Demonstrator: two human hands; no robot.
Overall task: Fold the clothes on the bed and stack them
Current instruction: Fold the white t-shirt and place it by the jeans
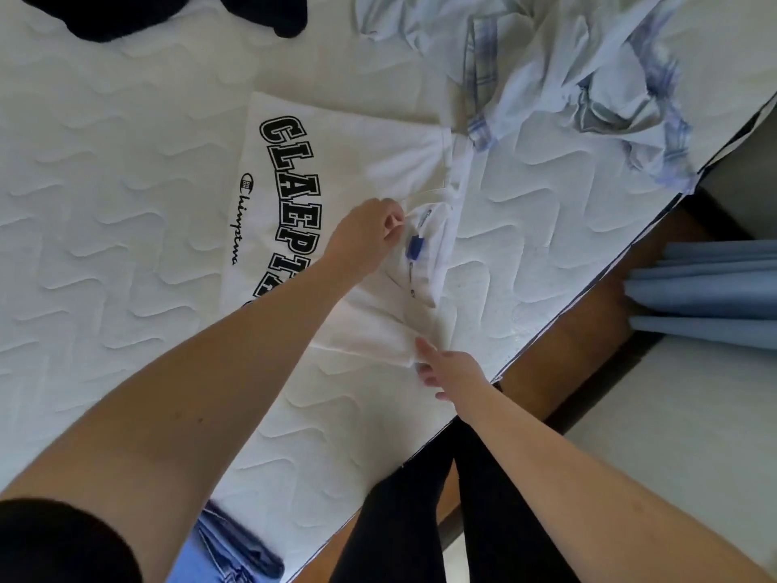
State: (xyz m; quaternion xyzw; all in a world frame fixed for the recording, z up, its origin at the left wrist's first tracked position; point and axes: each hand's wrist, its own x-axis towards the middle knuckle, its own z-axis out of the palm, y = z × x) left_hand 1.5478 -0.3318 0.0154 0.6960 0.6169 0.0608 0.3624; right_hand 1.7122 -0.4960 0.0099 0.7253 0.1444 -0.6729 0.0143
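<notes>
The fingers of the left hand [370, 229] are curled tight, pinching the white T-shirt [336, 162] at its collar, just beside the blue neck label [414, 248]. The right hand [450, 372] lies nearer the bed's edge, fingers mostly straight, their tips touching a folded-in corner of the same shirt; whether they pinch the cloth cannot be told. The shirt lies flat on the quilted white mattress [105, 204], black block lettering facing up, its sides apparently already turned in to make a long narrow shape. The step in hand looks like squaring up the collar end before folding the shirt lengthwise. To do it well, both hands should pull the edge taut and level, then carry it evenly to the far hem. A crumpled pale blue plaid shirt [567, 77] waits beyond, touching the T-shirt; dark clothing [168, 14] lies at the far edge.
</notes>
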